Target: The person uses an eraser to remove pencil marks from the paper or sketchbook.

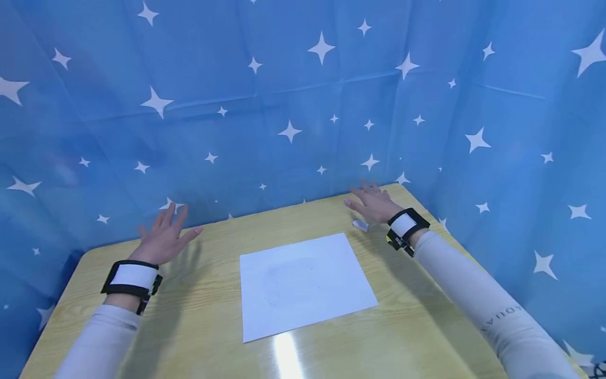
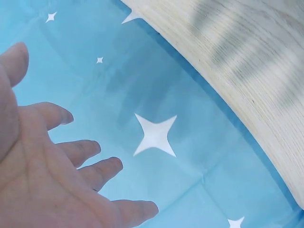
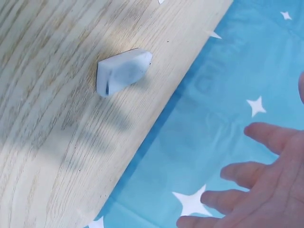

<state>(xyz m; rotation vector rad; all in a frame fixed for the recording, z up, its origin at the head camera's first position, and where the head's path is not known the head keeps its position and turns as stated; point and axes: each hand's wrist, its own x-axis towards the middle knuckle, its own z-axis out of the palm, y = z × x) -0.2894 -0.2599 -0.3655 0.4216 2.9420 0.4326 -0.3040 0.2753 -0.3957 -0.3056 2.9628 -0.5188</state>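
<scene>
A white sheet of paper (image 1: 307,287) lies on the wooden table (image 1: 213,310), with faint smudges and specks in its middle. Over the table's far left part my left hand (image 1: 163,237) is raised with its fingers spread, holding nothing. My right hand (image 1: 371,202) hovers near the far right corner, fingers apart, also holding nothing. Just below it in the head view lies a small white eraser (image 1: 361,225). The right wrist view shows this eraser (image 3: 123,71) worn and grey-smudged, lying on the wood apart from the fingers.
A blue curtain (image 1: 265,116) with white stars hangs along the table's far edge and right side. Black straps (image 1: 132,279) with white patches wrap both wrists. Light glares off the tabletop below the paper.
</scene>
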